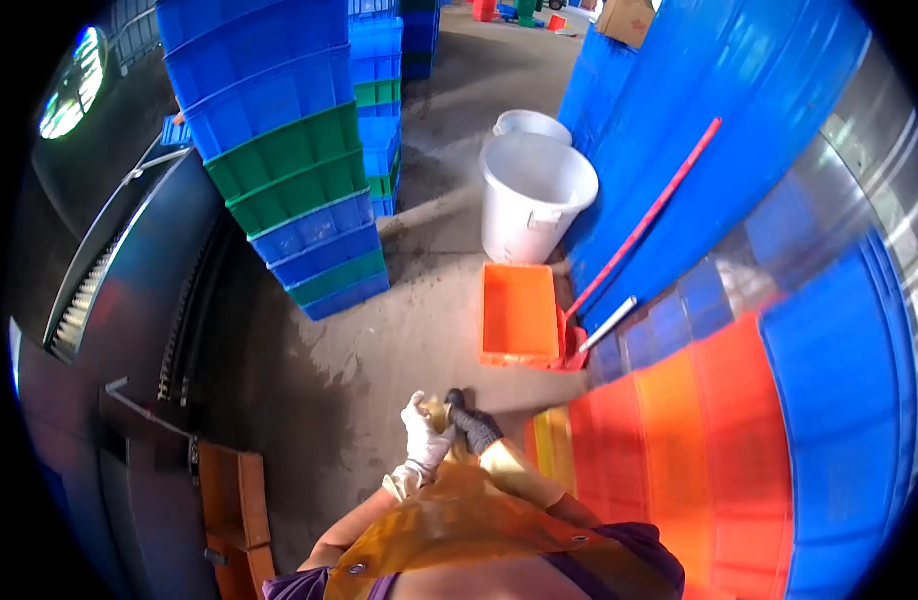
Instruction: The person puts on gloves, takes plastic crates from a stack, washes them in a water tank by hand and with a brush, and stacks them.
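Note:
My left hand (426,440), in a white glove, is held in front of my waist with its fingers curled around a small yellowish-brown item (437,413). What kind of item it is cannot be made out. My right hand (473,424) wears a dark knit glove with a cream sleeve cover above it. Its fingers are bent and close against the same item, and their grip is partly hidden. A translucent amber apron (459,515) covers my front, just below both hands.
Tall stacks of blue and green crates (294,170) stand ahead on the left, beside dark machinery (129,290). An orange bin (519,315), white tubs (534,215) and a red-handled tool (647,215) are ahead right. Orange and blue crates (679,430) line my right side.

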Demonstrator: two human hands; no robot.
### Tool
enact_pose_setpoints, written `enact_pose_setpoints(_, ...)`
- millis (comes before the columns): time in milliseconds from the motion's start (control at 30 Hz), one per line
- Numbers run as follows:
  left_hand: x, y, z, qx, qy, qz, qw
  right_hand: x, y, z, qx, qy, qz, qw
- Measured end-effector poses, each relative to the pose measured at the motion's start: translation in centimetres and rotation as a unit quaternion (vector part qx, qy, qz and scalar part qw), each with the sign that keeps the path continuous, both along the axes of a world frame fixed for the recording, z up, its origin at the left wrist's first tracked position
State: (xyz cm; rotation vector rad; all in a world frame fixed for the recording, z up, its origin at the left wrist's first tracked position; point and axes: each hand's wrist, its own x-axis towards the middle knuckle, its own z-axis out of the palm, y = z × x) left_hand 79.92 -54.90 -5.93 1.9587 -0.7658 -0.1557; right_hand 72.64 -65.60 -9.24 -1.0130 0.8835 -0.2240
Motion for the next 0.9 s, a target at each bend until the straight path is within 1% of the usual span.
enact_pose_setpoints(33,1.9,-1.6,-1.9,-0.006,0.064,0.022,0.998,1.7,-1.1,0.8,0.036,-0.022,-0.006,0.999)
enact_pose_setpoints(67,4.4,-3.4,-4.9,-0.015,-0.002,0.058,0.998,3.2,-3.0,3.0,0.094,-0.041,0.05,0.993)
enact_pose_setpoints(100,6.8,-4.9,-3.5,-0.004,0.083,0.038,0.996,5.2,-5.1,4.4,-0.05,0.095,0.097,0.989)
enact_pose_setpoints(133,8.9,-5.9,-1.7,0.012,0.168,0.019,0.986,7.1,-7.4,2.2,-0.137,0.081,0.118,0.98)
enact_pose_setpoints(167,11.4,-7.8,-1.4,0.015,0.071,0.028,0.997,9.5,-9.7,2.3,-0.12,0.065,0.129,0.982)
enact_pose_setpoints(200,13.7,-9.6,-0.7,0.014,0.069,0.045,0.996,11.9,-11.7,2.6,-0.103,0.045,0.139,0.984)
enact_pose_setpoints(233,16.0,-11.3,0.1,0.017,0.065,0.029,0.997,14.2,-14.0,3.0,-0.101,0.035,0.141,0.984)
enact_pose_setpoints(267,18.2,-13.0,1.4,0.025,0.061,0.012,0.998,16.4,-16.4,6.2,-0.199,0.09,0.229,0.949)
enact_pose_setpoints(300,20.3,-14.6,2.7,0.029,0.054,0.013,0.998,18.6,-18.3,8.2,-0.296,0.144,0.31,0.892)
enact_pose_setpoints(333,22.1,-16.3,4.0,0.007,0.031,-0.009,0.999,20.5,-19.9,8.1,-0.295,0.138,0.31,0.893)
enact_pose_setpoints(367,23.8,-18.0,5.1,-0.016,0.009,-0.03,0.999,22.4,-21.7,7.7,-0.349,0.096,0.317,0.877)
enact_pose_setpoints(400,25.2,-19.4,6.3,-0.017,0.008,-0.026,0.999,24.2,-23.4,7.8,-0.403,0.054,0.323,0.855)
enact_pose_setpoints(433,26.6,-20.8,7.4,-0.013,0.035,-0.056,0.998,26.2,-24.7,7.9,-0.423,0.042,0.343,0.838)
enact_pose_setpoints(467,28.0,-22.3,7.9,-0.009,0.062,-0.085,0.994,28.2,-25.9,8.4,-0.425,0.04,0.347,0.835)
enact_pose_setpoints(533,31.2,-24.9,6.8,-0.027,0.052,-0.091,0.994,32.1,-28.7,9.3,-0.455,0.077,0.424,0.779)
enact_pose_setpoints(567,32.8,-26.3,5.9,-0.027,0.031,-0.065,0.997,33.7,-30.2,10.0,-0.459,0.103,0.431,0.77)
enact_pose_setpoints(600,34.6,-27.8,4.7,-0.028,0.011,-0.039,0.999,35.2,-31.7,9.6,-0.491,0.097,0.4,0.768)
enact_pose_setpoints(633,36.7,-29.4,2.8,-0.065,0.069,-0.019,0.995,36.7,-33.4,9.3,-0.508,0.094,0.374,0.77)
enact_pose_setpoints(667,38.6,-31.3,2.8,-0.067,0.069,-0.022,0.995,38.3,-34.8,9.0,-0.521,0.089,0.347,0.774)
enact_pose_setpoints(700,40.4,-32.9,3.2,-0.063,0.02,-0.037,0.997,40.2,-36.2,8.1,-0.517,0.092,0.345,0.778)
enact_pose_setpoints(767,44.2,-36.6,3.9,-0.068,-0.07,-0.069,0.993,43.9,-39.5,4.9,-0.524,0.175,0.363,0.75)
enact_pose_setpoints(800,45.9,-38.4,3.8,-0.065,-0.093,-0.065,0.991,45.7,-41.3,3.5,-0.507,0.212,0.384,0.742)
enact_pose_setpoints(867,50.2,-43.0,5.6,-0.042,-0.258,-0.093,0.961,48.7,-44.8,8.8,-0.428,0.231,0.379,0.788)
enact_pose_setpoints(900,51.3,-45.3,8.1,-0.054,-0.24,-0.111,0.963,50.0,-47.5,2.3,-0.513,0.103,0.349,0.777)
